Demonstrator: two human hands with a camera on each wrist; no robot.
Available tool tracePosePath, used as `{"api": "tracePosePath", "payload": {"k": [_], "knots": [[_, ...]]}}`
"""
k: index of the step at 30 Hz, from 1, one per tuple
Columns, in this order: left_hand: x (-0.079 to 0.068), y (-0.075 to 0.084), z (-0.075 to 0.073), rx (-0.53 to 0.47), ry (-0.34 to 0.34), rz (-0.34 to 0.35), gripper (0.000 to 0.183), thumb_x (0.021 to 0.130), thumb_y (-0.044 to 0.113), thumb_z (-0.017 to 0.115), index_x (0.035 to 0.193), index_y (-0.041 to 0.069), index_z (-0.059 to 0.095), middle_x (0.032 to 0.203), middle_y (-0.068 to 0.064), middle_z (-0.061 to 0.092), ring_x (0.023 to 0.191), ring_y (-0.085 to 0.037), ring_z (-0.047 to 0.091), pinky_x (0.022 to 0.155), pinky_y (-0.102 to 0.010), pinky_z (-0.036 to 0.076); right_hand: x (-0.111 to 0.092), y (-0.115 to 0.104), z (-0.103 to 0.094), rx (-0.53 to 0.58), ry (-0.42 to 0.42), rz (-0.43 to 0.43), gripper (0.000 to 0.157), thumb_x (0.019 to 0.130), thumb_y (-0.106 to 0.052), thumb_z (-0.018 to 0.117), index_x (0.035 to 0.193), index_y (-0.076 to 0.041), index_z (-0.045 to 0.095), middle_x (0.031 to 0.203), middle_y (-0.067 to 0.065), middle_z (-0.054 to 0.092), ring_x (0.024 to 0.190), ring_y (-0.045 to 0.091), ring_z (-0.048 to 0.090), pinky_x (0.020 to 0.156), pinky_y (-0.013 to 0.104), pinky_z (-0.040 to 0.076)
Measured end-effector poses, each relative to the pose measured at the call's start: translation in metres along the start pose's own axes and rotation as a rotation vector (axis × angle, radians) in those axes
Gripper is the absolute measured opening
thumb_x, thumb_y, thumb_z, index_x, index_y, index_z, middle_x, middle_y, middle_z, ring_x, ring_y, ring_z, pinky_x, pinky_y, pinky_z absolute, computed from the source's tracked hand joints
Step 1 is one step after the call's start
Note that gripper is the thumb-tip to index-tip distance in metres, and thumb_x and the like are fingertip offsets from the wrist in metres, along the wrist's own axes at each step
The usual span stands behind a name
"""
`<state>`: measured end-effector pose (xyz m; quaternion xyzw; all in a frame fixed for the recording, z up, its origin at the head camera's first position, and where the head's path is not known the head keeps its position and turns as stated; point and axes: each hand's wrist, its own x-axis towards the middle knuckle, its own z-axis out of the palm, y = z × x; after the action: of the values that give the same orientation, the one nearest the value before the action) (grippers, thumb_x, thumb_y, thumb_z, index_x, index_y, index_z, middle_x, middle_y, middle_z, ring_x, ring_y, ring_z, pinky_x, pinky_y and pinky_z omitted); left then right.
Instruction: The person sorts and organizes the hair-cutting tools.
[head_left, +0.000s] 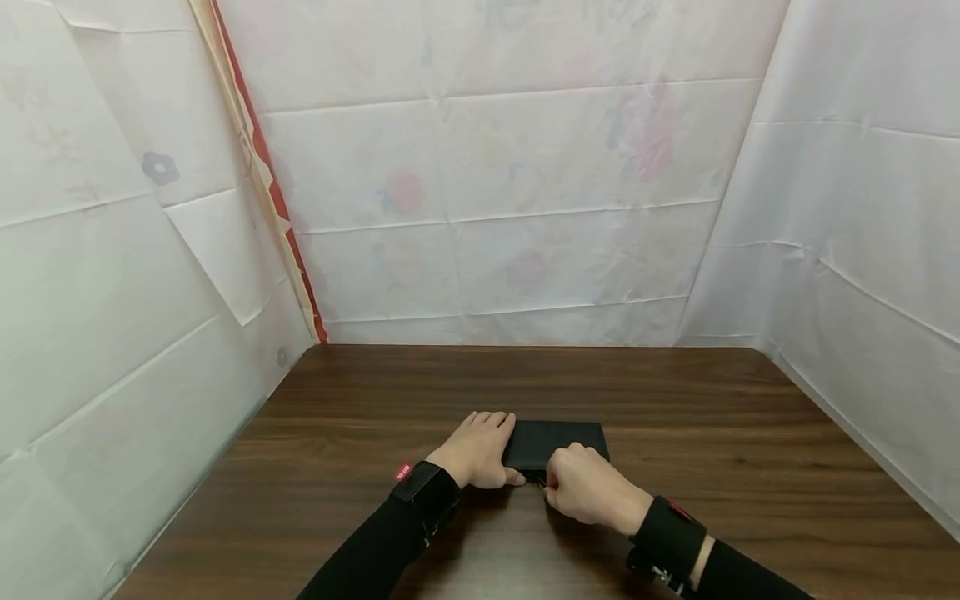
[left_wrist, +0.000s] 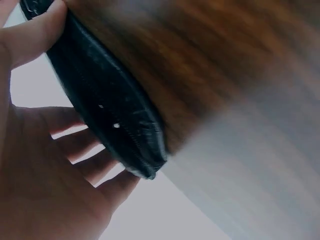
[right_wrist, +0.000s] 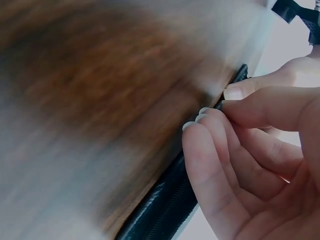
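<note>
A flat black zippered pouch (head_left: pixel 551 442) lies on the brown table in the head view. My left hand (head_left: pixel 480 450) holds its left end, thumb at the near edge and fingers spread over the side. In the left wrist view the zipped edge of the pouch (left_wrist: pixel 107 95) faces the camera, with the thumb across one end and the fingers behind. My right hand (head_left: pixel 588 487) is at the near edge, right of the left thumb. In the right wrist view its curled fingers and thumb pinch the small zipper pull (right_wrist: pixel 219 105), mostly hidden by the fingertips.
The wood-grain table (head_left: pixel 337 500) carries the pouch near its middle. White patterned sheets (head_left: pixel 487 208) hang behind the table and along both sides. Each wrist wears a black strap (head_left: pixel 667 537) with a camera.
</note>
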<state>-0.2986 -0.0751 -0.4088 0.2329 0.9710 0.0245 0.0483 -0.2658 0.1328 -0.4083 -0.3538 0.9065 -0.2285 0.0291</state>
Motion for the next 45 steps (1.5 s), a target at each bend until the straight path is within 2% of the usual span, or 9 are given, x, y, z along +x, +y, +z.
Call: {"api": "tracePosePath", "payload": {"k": [6,13,18,21,24,26,32,38,45], "knots": [[-0.006,0.007,-0.005,0.035,0.062,0.034,0.08,0.087,0.054,0.077,0.148,0.009,0.051,0.144,-0.01,0.052,0.135,-0.029,0.047,0.111,-0.042,0.041,0.0,0.001,0.002,0.001,-0.007,-0.004,0.035,0.092,-0.005,0.07,0.061,-0.019,0.064,0.047,-0.012,0.044,0.039,0.003,0.042,0.042,0.019,0.034],[-0.016,0.019,-0.014,-0.13,0.169,0.085,0.013,0.095,0.026,0.073,0.094,0.015,0.067,0.091,0.003,0.056,0.083,-0.014,0.052,0.075,-0.031,0.049,-0.002,0.003,0.002,-0.01,0.019,-0.014,0.041,0.09,-0.002,0.07,0.056,-0.021,0.057,0.045,-0.015,0.033,0.037,0.0,0.033,0.042,0.018,0.026],[-0.02,0.03,-0.014,-0.342,0.171,0.034,0.024,0.096,0.012,0.066,0.072,0.015,0.063,0.064,0.007,0.051,0.053,-0.007,0.047,0.051,-0.023,0.04,-0.002,0.002,0.002,-0.015,0.018,-0.008,0.044,0.09,-0.002,0.07,0.054,-0.022,0.052,0.046,-0.015,0.027,0.038,0.0,0.028,0.043,0.019,0.022],[-0.02,0.035,-0.011,-0.461,0.153,-0.002,0.042,0.097,0.012,0.064,0.057,0.016,0.05,0.049,0.009,0.036,0.04,-0.007,0.032,0.042,-0.022,0.026,-0.002,0.002,0.003,-0.011,0.011,-0.009,0.04,0.09,-0.003,0.071,0.057,-0.021,0.056,0.046,-0.015,0.032,0.038,0.0,0.032,0.042,0.019,0.024],[-0.018,0.038,-0.007,-0.561,0.146,-0.023,0.057,0.096,0.012,0.065,0.048,0.019,0.036,0.041,0.01,0.026,0.036,-0.006,0.021,0.041,-0.022,0.016,-0.002,0.002,0.003,-0.01,0.01,-0.017,0.034,0.09,-0.003,0.071,0.062,-0.019,0.062,0.048,-0.013,0.039,0.039,0.001,0.036,0.043,0.019,0.027],[-0.017,0.039,-0.004,-0.609,0.146,-0.034,0.061,0.095,0.013,0.067,0.044,0.02,0.034,0.037,0.009,0.032,0.034,-0.005,0.023,0.04,-0.021,0.016,-0.002,0.001,0.003,-0.014,0.012,-0.022,0.03,0.09,-0.003,0.071,0.065,-0.018,0.065,0.049,-0.012,0.042,0.04,0.001,0.038,0.043,0.019,0.029],[-0.013,0.04,0.003,-0.701,0.108,-0.108,0.058,0.094,0.015,0.07,0.04,0.016,0.049,0.045,-0.002,0.059,0.035,-0.009,0.038,0.04,-0.021,0.021,-0.002,-0.001,0.003,-0.035,0.032,-0.055,0.023,0.089,-0.001,0.072,0.069,-0.013,0.071,0.053,-0.013,0.048,0.042,-0.001,0.042,0.044,0.018,0.035],[-0.01,0.042,0.006,-0.789,0.099,-0.19,0.043,0.089,0.01,0.073,0.046,0.008,0.066,0.045,0.0,0.06,0.044,-0.012,0.049,0.044,-0.021,0.03,-0.003,-0.003,0.003,-0.035,0.052,-0.077,0.021,0.088,0.0,0.072,0.071,-0.012,0.074,0.054,-0.014,0.049,0.044,-0.002,0.042,0.044,0.018,0.035],[-0.011,0.044,0.006,-0.913,0.113,-0.233,0.034,0.083,0.0,0.071,0.049,0.003,0.069,0.045,0.001,0.058,0.044,-0.011,0.049,0.044,-0.02,0.03,-0.002,-0.004,0.003,-0.03,0.058,-0.072,0.025,0.089,-0.001,0.07,0.067,-0.014,0.072,0.051,-0.016,0.042,0.042,-0.003,0.037,0.044,0.017,0.03]]}}
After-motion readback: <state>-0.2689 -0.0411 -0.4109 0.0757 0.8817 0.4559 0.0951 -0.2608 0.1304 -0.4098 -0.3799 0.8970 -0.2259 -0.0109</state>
